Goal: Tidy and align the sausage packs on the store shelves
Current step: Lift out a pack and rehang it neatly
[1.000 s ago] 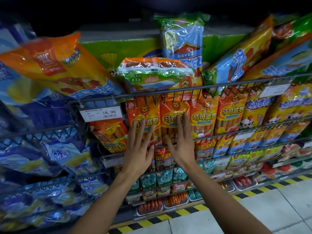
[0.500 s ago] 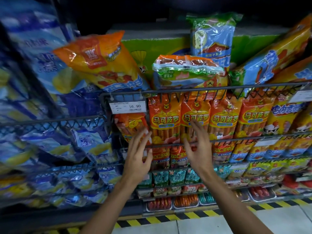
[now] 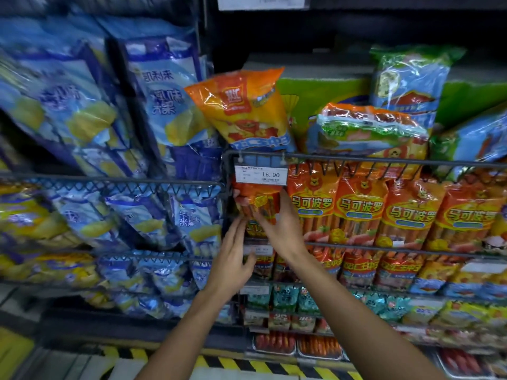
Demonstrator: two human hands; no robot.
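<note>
Bare fingers of the left hand (image 3: 233, 259) lie straight and spread, tips touching the orange glossy plastic sausage pack (image 3: 258, 205). Beyond, the right hand (image 3: 279, 229) grips that pack at the wire shelf's (image 3: 356, 159) left end, under the white price tag (image 3: 261, 174).

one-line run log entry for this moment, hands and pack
stage: aligning packs | right hand: grips orange sausage pack under 16.90 price tag | left hand: open, fingers straight beside pack's lower edge | shelf: wire rail
</note>
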